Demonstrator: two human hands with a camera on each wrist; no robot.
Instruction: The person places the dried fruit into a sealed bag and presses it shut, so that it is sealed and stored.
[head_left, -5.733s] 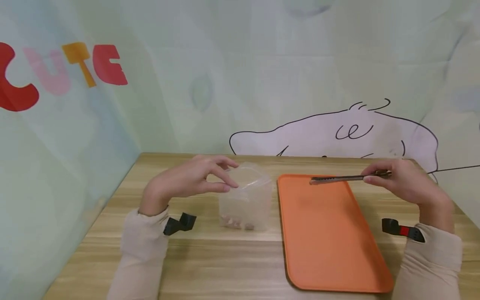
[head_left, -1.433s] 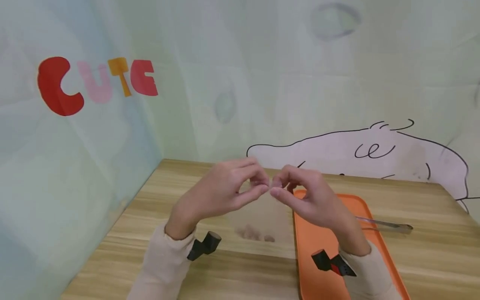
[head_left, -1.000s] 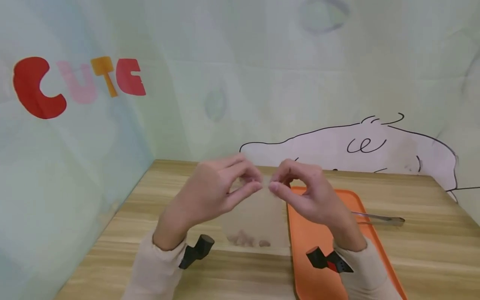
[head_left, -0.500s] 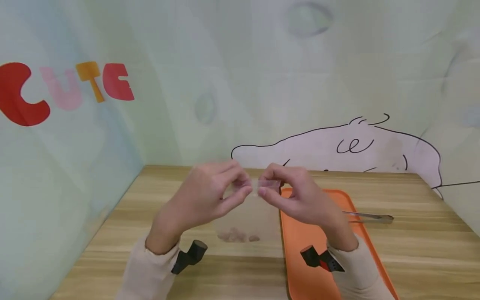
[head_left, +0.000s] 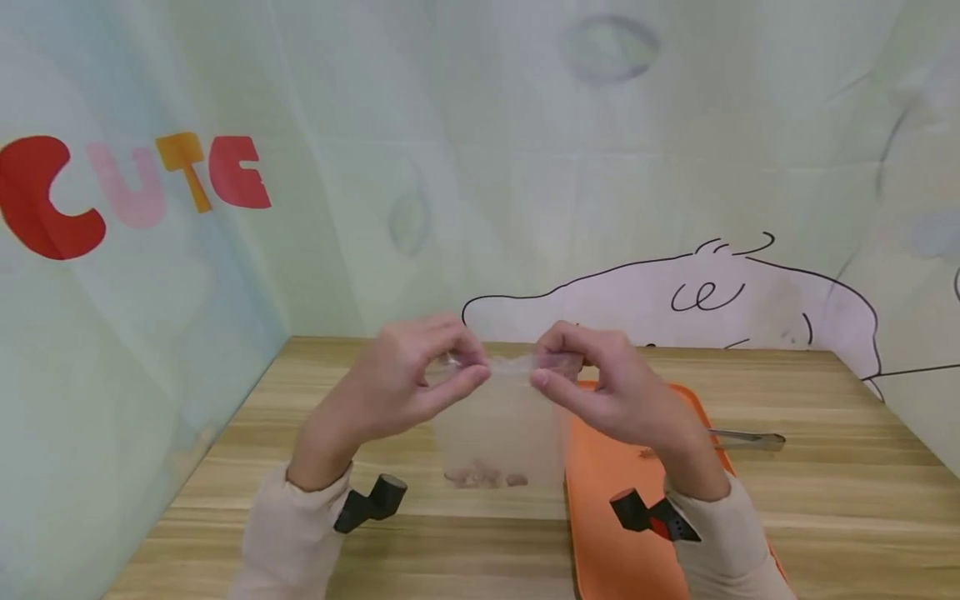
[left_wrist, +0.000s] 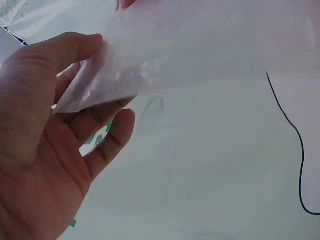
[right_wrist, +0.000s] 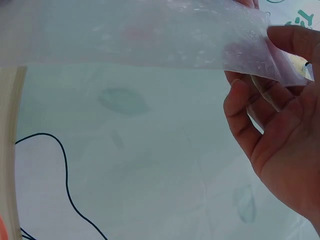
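A clear plastic bag (head_left: 502, 433) stands upright over the wooden table, with several small brownish-pink pieces (head_left: 483, 476) at its bottom. My left hand (head_left: 408, 375) pinches the bag's top edge near the left corner between thumb and fingers. On the other side my right hand (head_left: 607, 387) pinches the same edge near the right corner. Both wrist views show the film of the bag (left_wrist: 165, 50) held between thumb and fingers. The bag's mouth looks nearly flat; whether it is sealed I cannot tell.
An orange tray (head_left: 622, 533) lies right of the bag, partly under my right forearm. Metal tongs (head_left: 750, 439) rest across the tray's right rim. The wooden table (head_left: 420, 550) meets a printed cloth backdrop (head_left: 525, 167) at the back.
Earlier my right hand held the tongs over the tray; they now lie on it. Both hands have since taken the bag's top edge, and in the last half second they have moved further apart.
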